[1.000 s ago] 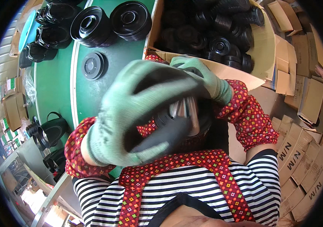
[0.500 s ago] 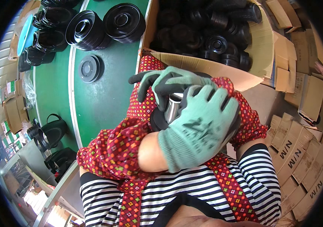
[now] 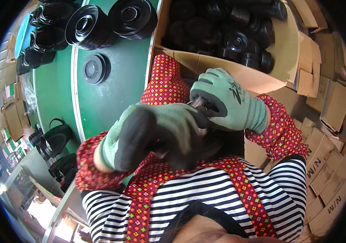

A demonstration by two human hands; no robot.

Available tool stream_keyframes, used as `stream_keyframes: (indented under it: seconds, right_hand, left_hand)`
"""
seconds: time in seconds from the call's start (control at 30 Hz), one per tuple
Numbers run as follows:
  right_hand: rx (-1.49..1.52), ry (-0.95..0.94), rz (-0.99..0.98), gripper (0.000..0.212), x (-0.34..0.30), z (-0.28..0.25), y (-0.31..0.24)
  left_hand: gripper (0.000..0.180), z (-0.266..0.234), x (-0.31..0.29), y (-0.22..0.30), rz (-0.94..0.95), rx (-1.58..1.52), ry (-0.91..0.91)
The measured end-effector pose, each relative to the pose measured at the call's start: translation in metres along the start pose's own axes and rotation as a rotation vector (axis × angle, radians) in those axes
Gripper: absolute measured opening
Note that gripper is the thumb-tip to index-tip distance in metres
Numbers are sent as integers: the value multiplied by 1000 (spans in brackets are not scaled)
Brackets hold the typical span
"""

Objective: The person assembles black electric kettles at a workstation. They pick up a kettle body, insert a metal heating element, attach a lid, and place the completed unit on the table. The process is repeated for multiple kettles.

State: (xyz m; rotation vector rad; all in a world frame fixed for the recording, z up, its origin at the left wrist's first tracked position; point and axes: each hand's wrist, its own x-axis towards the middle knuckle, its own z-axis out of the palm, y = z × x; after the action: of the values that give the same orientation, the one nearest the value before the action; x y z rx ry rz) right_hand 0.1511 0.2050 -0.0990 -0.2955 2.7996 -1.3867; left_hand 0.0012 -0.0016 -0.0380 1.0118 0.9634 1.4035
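A shiny metal tube (image 3: 199, 102) shows in part between my gloved hands, above my lap. My right hand (image 3: 225, 97) is closed around its upper part, fingers curled. My left hand (image 3: 156, 129), in a green glove with dark palm coating, reaches across from the left against the tube's lower side. Motion smears its fingers, so I cannot make out their grip. A blurred dark piece (image 3: 211, 146) lies just beneath the hands; whether it is joined to the tube is hidden.
On the green table (image 3: 112, 101) are a round grey-black disc (image 3: 94, 69), stacks of black round lids (image 3: 132, 18) and black pots (image 3: 49, 38). An open carton (image 3: 221, 67) of black parts stands beyond my hands. Flattened cartons (image 3: 327, 178) lie at right.
My forearms were crossed over the metal tube; now they are apart. My left hand has swung back left and my right hand has moved right, onto the tube's upper part.
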Motion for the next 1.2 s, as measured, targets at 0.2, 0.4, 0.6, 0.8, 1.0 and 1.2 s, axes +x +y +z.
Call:
stream_keyframes:
  seconds: [0.2, 0.4, 0.6, 0.8, 1.0, 1.2]
  right_hand:
    - [175, 16, -106, 39, 11, -2, 12]
    - [139, 144, -65, 49, 2, 22, 21]
    - [-28, 51, 54, 44, 12, 6, 1]
    - [544, 122, 104, 43, 16, 21, 20]
    - [380, 306, -73, 54, 9, 38, 32]
    - [-54, 255, 8, 56, 10, 23, -4]
  left_hand:
    - [71, 47, 31, 50, -188, 963, 56]
    - [82, 47, 45, 50, -216, 1459, 46]
    - [71, 24, 31, 45, -655, 987, 101]
    - [66, 55, 48, 49, -376, 895, 179]
    - [62, 50, 48, 31, -320, 1123, 231]
    - [55, 26, 24, 36, -539, 1042, 156]
